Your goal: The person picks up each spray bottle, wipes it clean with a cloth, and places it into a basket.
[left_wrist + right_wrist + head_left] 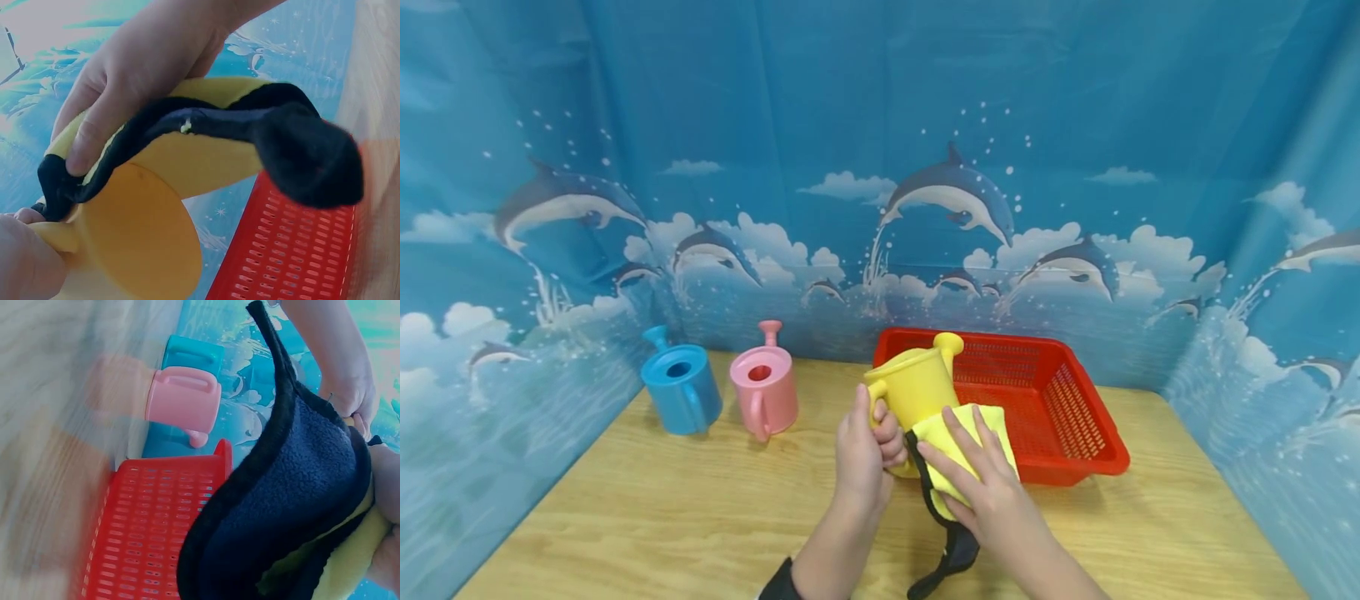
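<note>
A yellow watering can (917, 387) is held up tilted at the basket's near left side, its spout pointing up and right. My left hand (865, 454) grips its handle; in the left wrist view that hand (28, 262) shows at the lower left edge. A yellow cloth (943, 442) with a dark, black-edged backing (300, 462) lies against the can's side. Over this cloth, my right hand (992, 492) presses with fairly straight, spread fingers. A black strip of the cloth hangs below. The cloth and right hand cover part of the can.
Behind and right of the hands stands a red perforated basket (1078, 400). A blue watering can (681, 392) and a pink watering can (767, 387) stand upright at the left on the wooden table (700, 517). A dolphin-print curtain (820, 108) surrounds the table's back and sides.
</note>
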Available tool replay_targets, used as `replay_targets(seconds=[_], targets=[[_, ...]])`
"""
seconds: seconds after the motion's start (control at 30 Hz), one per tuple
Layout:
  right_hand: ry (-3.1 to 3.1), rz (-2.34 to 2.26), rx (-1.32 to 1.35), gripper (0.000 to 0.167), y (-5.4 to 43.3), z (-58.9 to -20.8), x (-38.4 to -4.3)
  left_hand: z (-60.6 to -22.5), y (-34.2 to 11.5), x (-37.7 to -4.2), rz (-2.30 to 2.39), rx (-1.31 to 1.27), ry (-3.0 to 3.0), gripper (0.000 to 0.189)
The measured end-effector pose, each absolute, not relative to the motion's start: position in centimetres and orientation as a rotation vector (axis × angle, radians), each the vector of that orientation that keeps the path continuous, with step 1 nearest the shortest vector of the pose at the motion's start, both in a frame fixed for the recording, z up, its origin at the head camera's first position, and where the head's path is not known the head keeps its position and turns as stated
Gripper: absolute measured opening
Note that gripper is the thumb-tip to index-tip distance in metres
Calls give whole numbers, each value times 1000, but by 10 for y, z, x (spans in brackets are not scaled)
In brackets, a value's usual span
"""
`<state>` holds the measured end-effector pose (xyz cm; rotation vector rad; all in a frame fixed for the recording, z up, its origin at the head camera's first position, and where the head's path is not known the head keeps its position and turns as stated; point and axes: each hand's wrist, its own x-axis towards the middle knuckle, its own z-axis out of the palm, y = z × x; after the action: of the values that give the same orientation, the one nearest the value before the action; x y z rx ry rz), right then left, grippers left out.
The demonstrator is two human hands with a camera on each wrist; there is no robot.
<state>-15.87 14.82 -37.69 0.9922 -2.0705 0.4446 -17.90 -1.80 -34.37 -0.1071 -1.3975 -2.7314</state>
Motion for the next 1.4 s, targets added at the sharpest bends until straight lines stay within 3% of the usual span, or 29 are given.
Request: replay_targets(seconds=[0.7, 1.07, 1.4], targets=[[-2138, 573, 867, 80, 138, -336, -198, -344, -12, -173, -2782, -243, -1436, 45], [-2057, 535, 978, 84, 136, -348, -188, -339, -23, -178, -2748, -158, -1336, 50], [-2117, 564, 1038, 78, 147, -367, -170, -336, -31, -182, -2795, -79, -1220, 49]])
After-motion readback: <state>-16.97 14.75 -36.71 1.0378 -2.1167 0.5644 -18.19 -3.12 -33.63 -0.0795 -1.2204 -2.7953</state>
